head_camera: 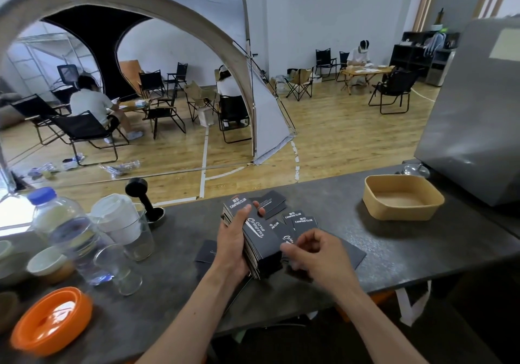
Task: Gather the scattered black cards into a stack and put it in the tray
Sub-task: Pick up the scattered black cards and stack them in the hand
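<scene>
**Thick stack, one-handed hold: mind the slip**

Your left hand (235, 246) has its grip wrapped round a thick stack (260, 244) of black cards, thumb across the top face, fingers curled over the far edge. Your right hand (318, 254) sits just right of the stack, its grip pinched on a loose card (287, 238) at the stack's right edge. More loose cards (302, 220) lie on the surface (394, 251) beyond and under your right hand, one (271, 203) sits past the far end of the stack, and another (205, 252) lies left of your left wrist. The tray (403, 197) stands well apart, far right.

The stack's layers look uneven along the near edge. If you loosen your thumb to slide the new card in, the upper cards could fan out and spill onto the surface.

The card by your left wrist is partly hidden behind your arm, so it is easy to miss.

Glasses (123, 273) and a bottle (64, 228) crowd the left side; a wide reach there could knock them.
</scene>
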